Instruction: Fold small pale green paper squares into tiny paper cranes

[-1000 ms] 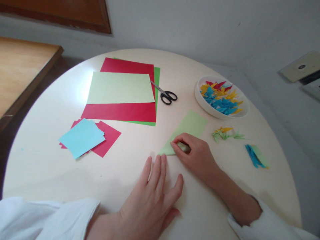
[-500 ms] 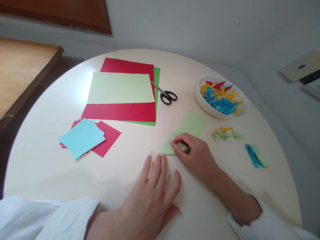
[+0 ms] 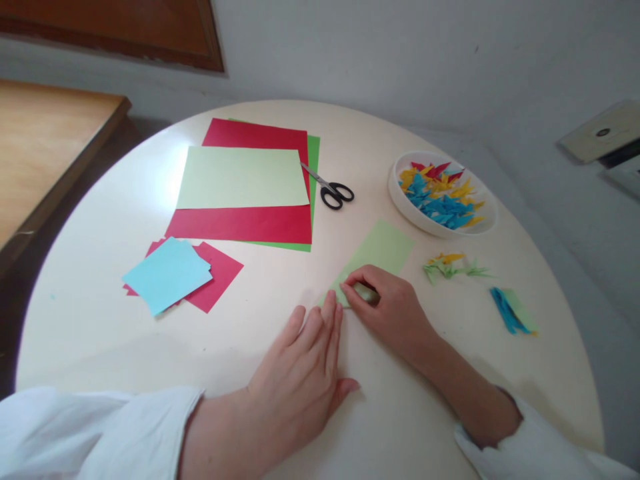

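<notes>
A light green sheet of paper lies slantwise on the white table, with a fold at its near end. My left hand is palm down, fingers stretched out, its fingertips pressing on the near left corner of that sheet. Beside it, my right hand is closed, with thumb and forefinger pinched at the sheet's folded near part. The curled fingers of this hand hide some of the paper beneath.
Behind are black-handled scissors and large red paper under a pale green sheet. Small blue cards lie left. A white bowl of folded paper cranes stands right, near loose cranes and paper strips.
My left hand has slid forward and its fingers have drawn closer together, now reaching farther onto the green sheet. My right hand has stayed almost where it was.
</notes>
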The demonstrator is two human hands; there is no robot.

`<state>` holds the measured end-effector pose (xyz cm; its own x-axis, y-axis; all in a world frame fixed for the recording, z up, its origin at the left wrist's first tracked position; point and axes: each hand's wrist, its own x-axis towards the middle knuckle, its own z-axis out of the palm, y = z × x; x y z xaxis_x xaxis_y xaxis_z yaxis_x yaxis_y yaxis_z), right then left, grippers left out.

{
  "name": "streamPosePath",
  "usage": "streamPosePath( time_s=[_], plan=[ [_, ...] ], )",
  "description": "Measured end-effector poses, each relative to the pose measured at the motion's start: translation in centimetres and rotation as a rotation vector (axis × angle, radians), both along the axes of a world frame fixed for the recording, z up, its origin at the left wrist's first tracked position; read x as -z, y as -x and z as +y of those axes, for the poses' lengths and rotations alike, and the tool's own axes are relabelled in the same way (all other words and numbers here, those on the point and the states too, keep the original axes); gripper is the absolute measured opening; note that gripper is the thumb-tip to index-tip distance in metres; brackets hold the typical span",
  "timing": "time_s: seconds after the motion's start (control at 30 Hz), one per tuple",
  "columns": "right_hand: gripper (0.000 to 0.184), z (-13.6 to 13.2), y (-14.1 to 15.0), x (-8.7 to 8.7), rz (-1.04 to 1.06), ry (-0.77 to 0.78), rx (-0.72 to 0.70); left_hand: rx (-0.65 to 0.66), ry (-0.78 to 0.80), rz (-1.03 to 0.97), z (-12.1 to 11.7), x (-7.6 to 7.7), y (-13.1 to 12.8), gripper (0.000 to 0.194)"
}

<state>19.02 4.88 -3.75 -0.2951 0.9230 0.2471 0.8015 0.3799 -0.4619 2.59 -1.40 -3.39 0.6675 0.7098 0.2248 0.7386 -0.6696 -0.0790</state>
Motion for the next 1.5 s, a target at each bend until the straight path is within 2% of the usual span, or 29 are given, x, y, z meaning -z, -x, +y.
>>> streamPosePath(
  time_s=[0.3, 0.67, 1.07, 1.27, 1.5],
  plan=[
    [0.010, -0.03, -0.02, 0.03, -0.001, -0.008, 0.000, -0.008, 0.085, 0.000, 0.77, -0.48, -0.11, 0.056],
    [0.009, -0.09, -0.11, 0.09, 0.000, 0.011, -0.006, 0.011, 0.116, 0.002, 0.80, 0.02, -0.03, 0.059],
    [0.009, -0.06, -0.15, 0.08, 0.015, 0.021, -0.003, 0.011, 0.065, -0.029, 0.70, 0.18, -0.05, 0.056],
    [0.010, -0.19, -0.11, 0.27, 0.006, -0.011, -0.023, 0.014, 0.041, -0.001, 0.91, 0.13, -0.10, 0.055],
    [0.009, -0.27, -0.14, 0.56, -0.113, -0.159, -0.050, 0.025, -0.001, 0.018, 1.09, -0.06, -0.15, 0.053]
  ],
)
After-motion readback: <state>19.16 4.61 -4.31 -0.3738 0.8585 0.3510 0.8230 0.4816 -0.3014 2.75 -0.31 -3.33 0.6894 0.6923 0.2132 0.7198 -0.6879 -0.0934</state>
